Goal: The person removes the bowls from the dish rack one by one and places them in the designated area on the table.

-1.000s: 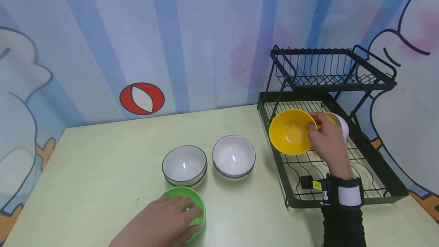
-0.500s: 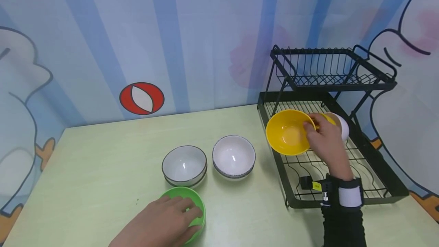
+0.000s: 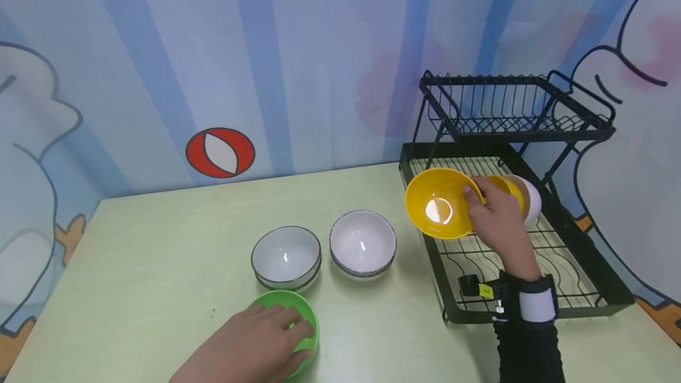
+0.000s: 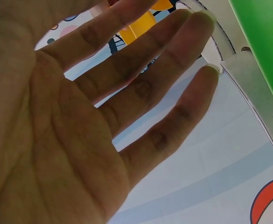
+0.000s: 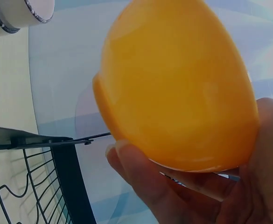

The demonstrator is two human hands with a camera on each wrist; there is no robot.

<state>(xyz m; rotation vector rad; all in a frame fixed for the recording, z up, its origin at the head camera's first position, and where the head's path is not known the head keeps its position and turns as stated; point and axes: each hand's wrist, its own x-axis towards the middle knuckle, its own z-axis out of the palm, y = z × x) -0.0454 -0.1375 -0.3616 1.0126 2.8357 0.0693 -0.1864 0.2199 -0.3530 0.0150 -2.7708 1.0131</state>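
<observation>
My right hand grips a yellow bowl by its right rim over the lower tier of the dish rack; its inside faces the head camera. The right wrist view shows the bowl's smooth outside with fingers curled at its edge. Behind the hand, a second yellow bowl stands on edge against a white bowl in the rack. My left hand hovers over a green bowl, fingers loosely spread, partly hiding it. In the left wrist view those fingers hold nothing.
Two stacked grey-white bowls stand behind the green bowl, and dark-rimmed white bowls stand to their right. The black two-tier dish rack takes up the table's right side, its upper basket above. A patterned backdrop closes off the back.
My right hand has shifted slightly left with the yellow bowl, showing more of the second yellow bowl behind it. My left hand and the other bowls have stayed put.
</observation>
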